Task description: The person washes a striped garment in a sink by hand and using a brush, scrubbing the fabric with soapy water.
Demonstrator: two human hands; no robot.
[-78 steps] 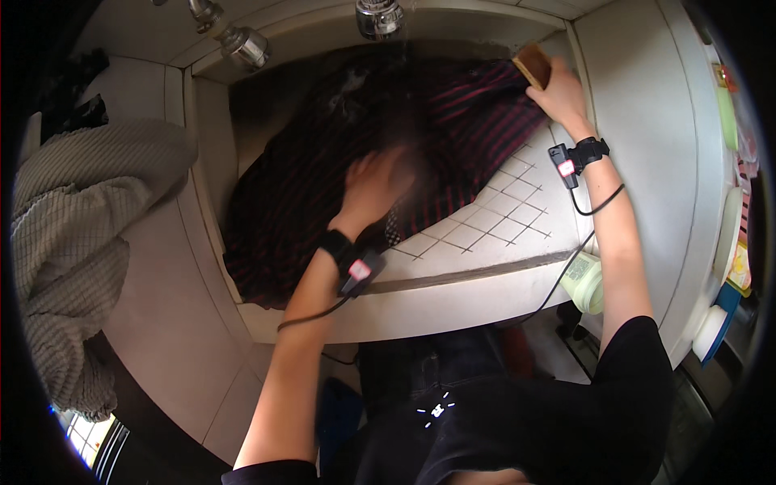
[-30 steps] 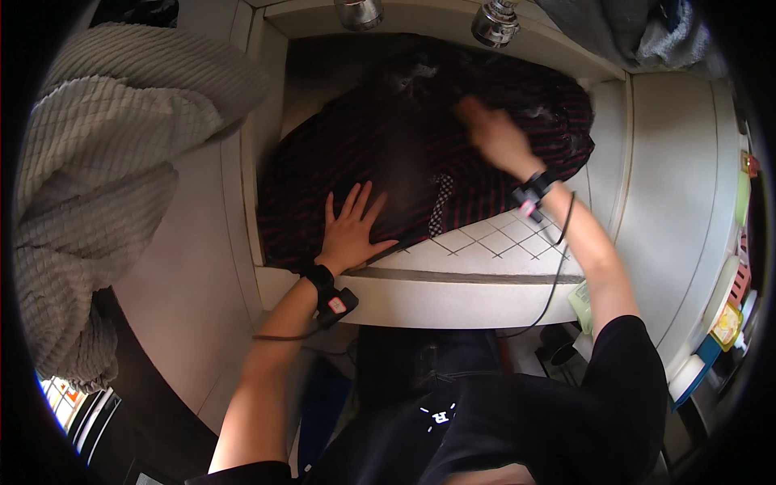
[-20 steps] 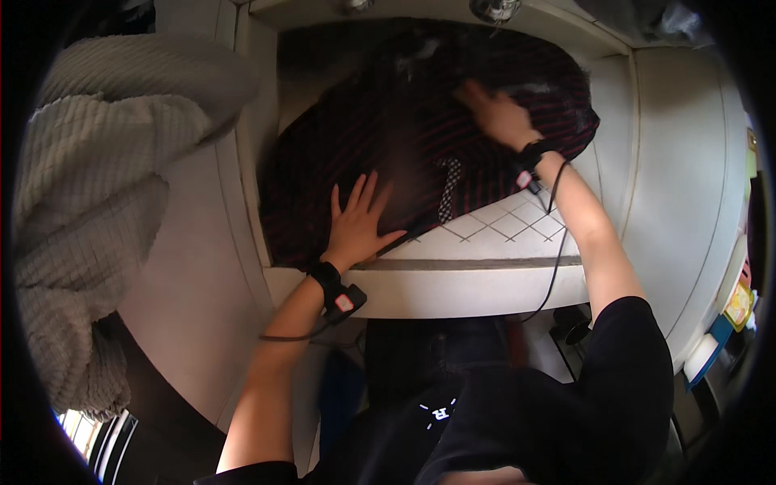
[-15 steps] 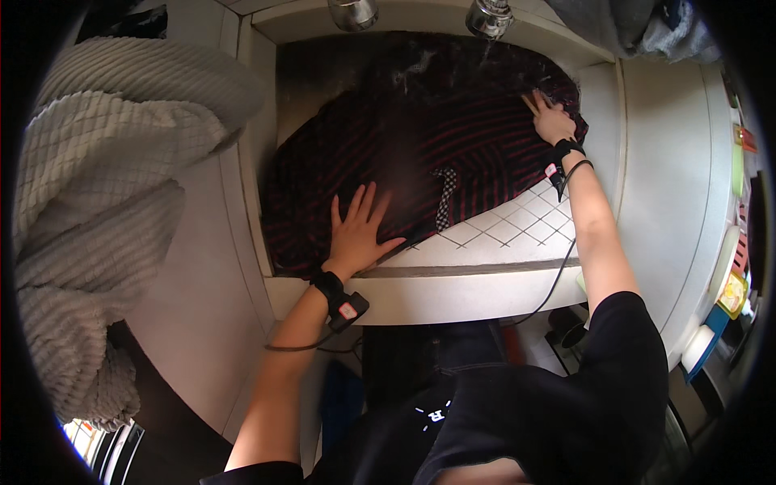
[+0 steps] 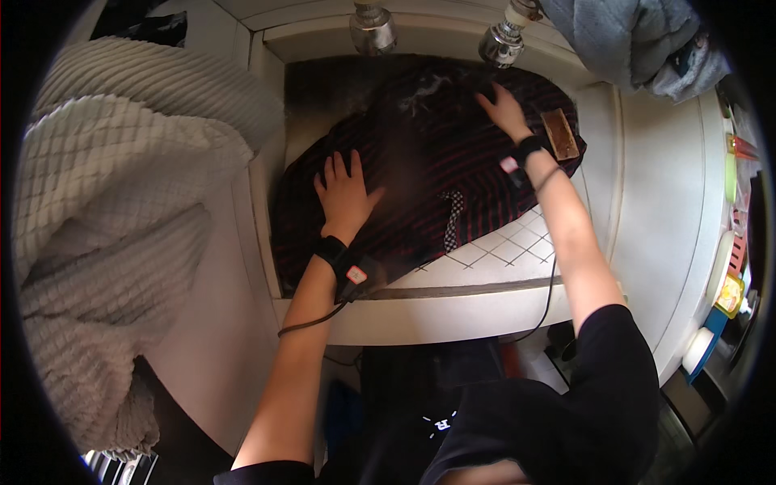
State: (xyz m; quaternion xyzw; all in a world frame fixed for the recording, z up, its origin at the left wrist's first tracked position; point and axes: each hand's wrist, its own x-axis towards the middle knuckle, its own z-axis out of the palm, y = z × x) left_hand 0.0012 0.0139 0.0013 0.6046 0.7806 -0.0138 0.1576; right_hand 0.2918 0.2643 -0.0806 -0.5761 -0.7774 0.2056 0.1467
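A dark garment with thin red stripes [image 5: 501, 182] lies spread over the sink's white tiled bottom [image 5: 485, 259], with whitish suds near its far edge. My left hand [image 5: 347, 202] rests on its left part, palm down, fingers stretched and spread. Farther back on the right, my right hand [image 5: 508, 113] is over the cloth, with thumb and fingers apart and nothing visible in it. Beside my right wrist, a small rectangular brown block with a pale rim [image 5: 559, 135], perhaps a scrubbing brush lying on its back, sits on the garment.
Two metal taps [image 5: 373, 32] [image 5: 501, 44] overhang the sink's back. Grey ribbed fabric [image 5: 121, 162] is heaped on the left ledge, and grey-blue cloth [image 5: 622, 40] lies at the far right. A thin cable [image 5: 552, 299] trails over the sink's front rim [image 5: 453, 317].
My left hand has slid farther up the garment. The right hand has moved left and away from me, and the brown block now shows where that hand was.
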